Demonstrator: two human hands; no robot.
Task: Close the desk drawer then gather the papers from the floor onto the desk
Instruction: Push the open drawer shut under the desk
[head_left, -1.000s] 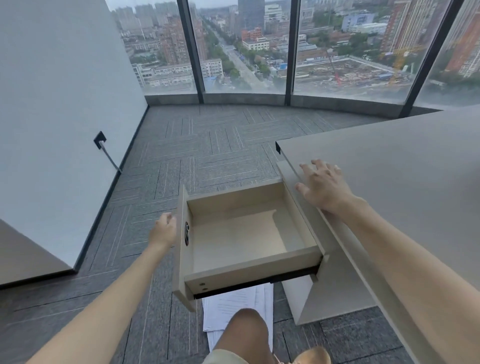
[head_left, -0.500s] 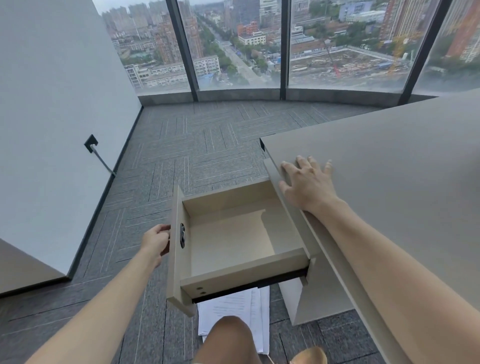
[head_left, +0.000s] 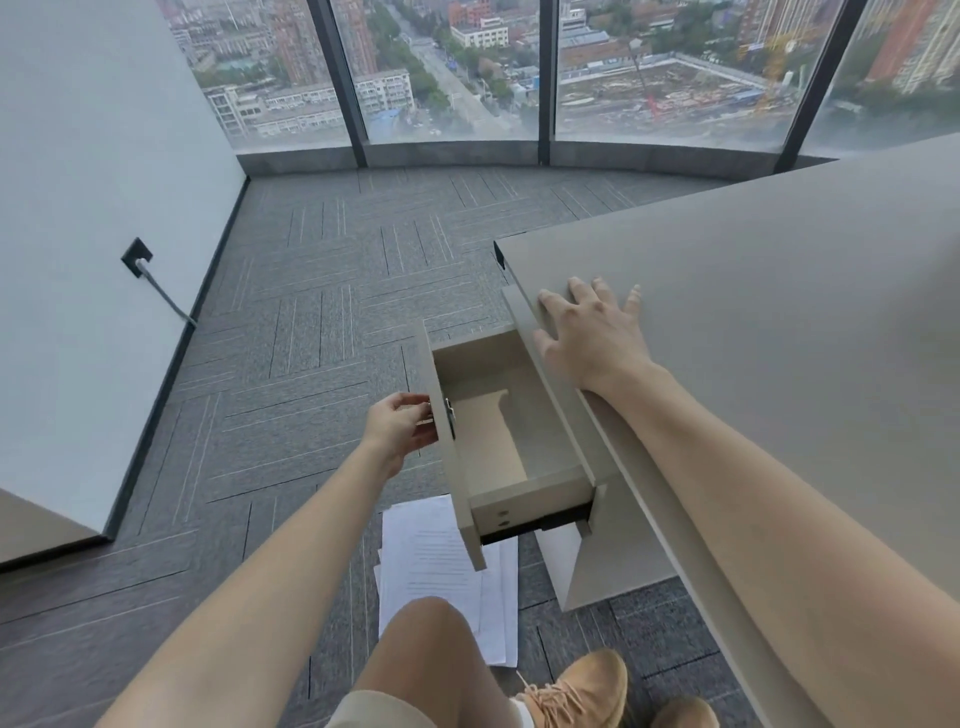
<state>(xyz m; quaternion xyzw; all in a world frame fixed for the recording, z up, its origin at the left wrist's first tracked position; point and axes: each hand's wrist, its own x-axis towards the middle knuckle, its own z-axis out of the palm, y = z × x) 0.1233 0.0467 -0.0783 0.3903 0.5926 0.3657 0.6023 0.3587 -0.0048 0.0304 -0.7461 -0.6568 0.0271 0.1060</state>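
A: How are the hands placed?

B: The left hand (head_left: 400, 428) is cupped against the drawer front (head_left: 451, 441), fingers curled at the small metal lock; whether anything is pinched cannot be told. The right hand (head_left: 592, 335) is laid flat, fingers spread, on the edge of the surface (head_left: 779, 312).

A: And the drawer?

B: The drawer (head_left: 511, 431) is seen roughly half drawn out, empty, its travel running from the left hand rightward into the pedestal under the surface. The left hand is nearer the front, so a push toward the right hand is judged to be what is called for.

A: The papers?

B: The papers (head_left: 441, 566), thin printed sheets loosely overlapped, are seen on the carpet floor (head_left: 311, 338) below the drawer, beside a knee. Matte beige laminate board is seen throughout; the carpet is ribbed grey tile.
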